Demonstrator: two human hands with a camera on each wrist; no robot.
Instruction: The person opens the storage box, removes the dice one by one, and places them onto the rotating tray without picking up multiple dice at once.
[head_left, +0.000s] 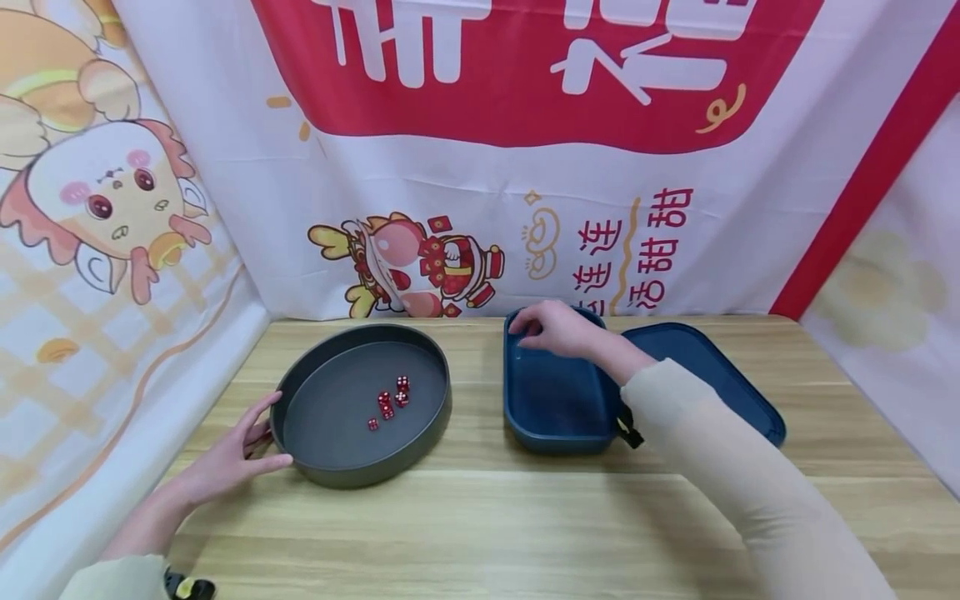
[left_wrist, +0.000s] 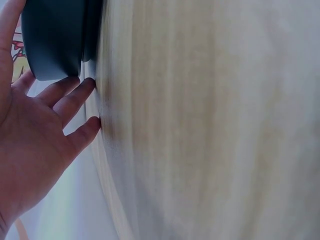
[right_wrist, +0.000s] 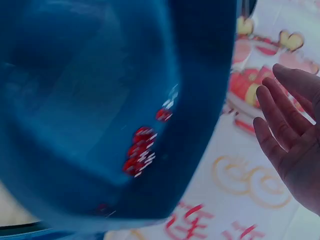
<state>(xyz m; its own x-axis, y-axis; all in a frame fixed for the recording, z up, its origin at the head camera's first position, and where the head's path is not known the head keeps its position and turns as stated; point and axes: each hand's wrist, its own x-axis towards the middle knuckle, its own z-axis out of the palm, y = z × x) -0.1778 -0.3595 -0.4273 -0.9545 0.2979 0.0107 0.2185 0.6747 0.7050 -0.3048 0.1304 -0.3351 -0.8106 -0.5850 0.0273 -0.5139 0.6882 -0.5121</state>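
Hands at two trays on a wooden table

The left hand (head_left: 228,458), fingers spread and relaxed, touches the near-left wall of the round grey tray (head_left: 362,403) holding red dice (head_left: 393,398). The right hand (head_left: 558,327), loosely curved and gripping nothing, hovers over the far end of the blue container (head_left: 555,392), near the table's (head_left: 480,517) back edge.

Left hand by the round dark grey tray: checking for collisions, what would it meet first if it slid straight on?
Probably the round dark grey tray: the left hand already rests at its near-left wall.
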